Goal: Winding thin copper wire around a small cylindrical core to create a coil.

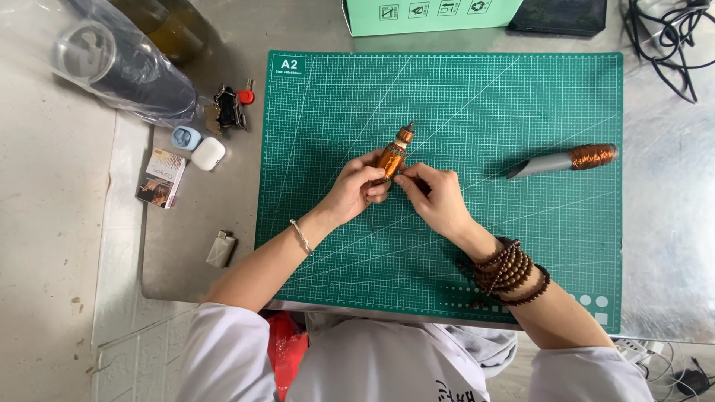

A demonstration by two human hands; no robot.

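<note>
Green cutting mat (pixel 484 246) covers the metal table (pixel 670 223). Over its middle, the left hand (pixel 356 190) grips a small copper-wound spool (pixel 393 155), which sticks up past the fingers. The right hand (pixel 436 197) pinches its lower end, touching the left.

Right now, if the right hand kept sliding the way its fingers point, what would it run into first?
The right hand points up-left, fingertips already at the copper-wound spool that the left hand grips. It would meet that spool at once, then the left hand's fingers. Beyond them lies only bare cutting mat, though height above it is unclear.
</note>
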